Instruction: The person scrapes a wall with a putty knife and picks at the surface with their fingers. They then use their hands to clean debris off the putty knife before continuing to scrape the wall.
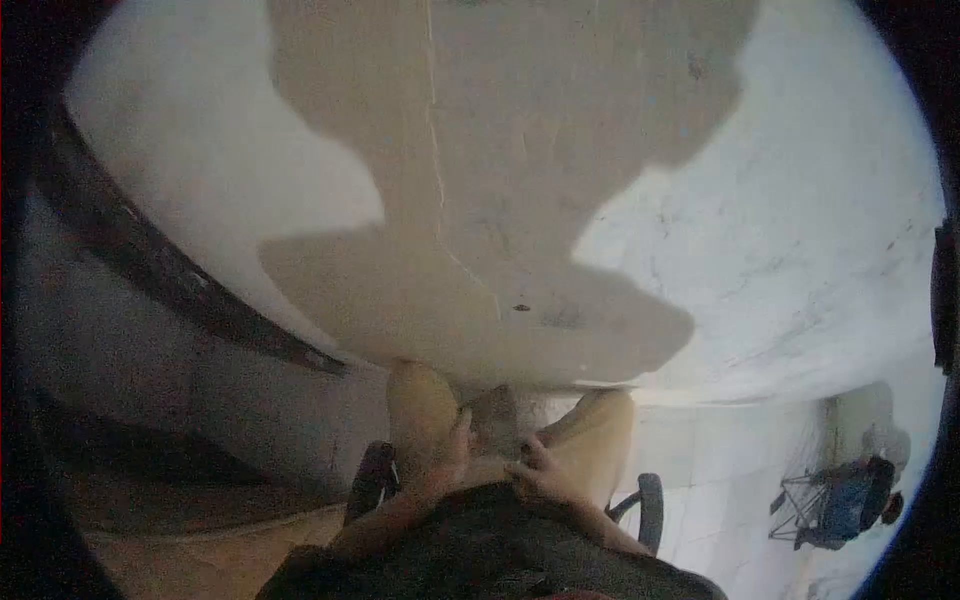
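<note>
Both of my hands are low in the head view, over my lap between my bent knees. My left hand (457, 452) rests by the inner side of my left thigh, its fingers pointing up and partly blurred. Across from it, my right hand (537, 470) has its fingers curled near my right thigh. A dark grey flat item (493, 415) lies between the two hands, too dim to identify. Whether either hand grips it cannot be made out.
A large pale wall-like surface (560, 200) with a broad shadow and a crack fills the view ahead. Dark chair armrests (650, 512) flank me. At the lower right stands a folding chair (835, 505). A dark strip (190, 275) curves along the left.
</note>
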